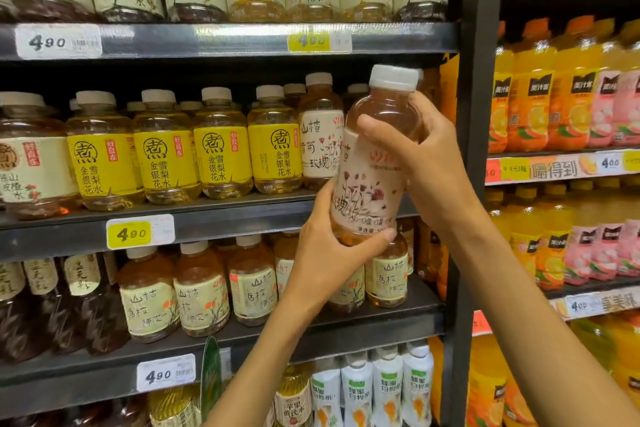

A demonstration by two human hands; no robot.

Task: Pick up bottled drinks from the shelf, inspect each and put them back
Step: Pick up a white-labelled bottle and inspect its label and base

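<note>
I hold a bottle of pinkish-amber drink [372, 163] with a white cap and a pale rose-patterned label, slightly tilted, in front of the right end of the middle shelf [242, 215]. My left hand [329, 243] grips its base from below. My right hand [426, 163] wraps its upper body from the right, thumb across the front. A matching bottle [320, 135] stands on the shelf just behind, left of the held one.
Yellow-labelled bottles [221, 152] fill the middle shelf to the left. Cream-labelled amber bottles [204, 291] stand on the shelf below, white bottles [388, 388] lower still. A dark upright post [474, 114] separates a bay of orange and pink juice bottles [568, 97] on the right.
</note>
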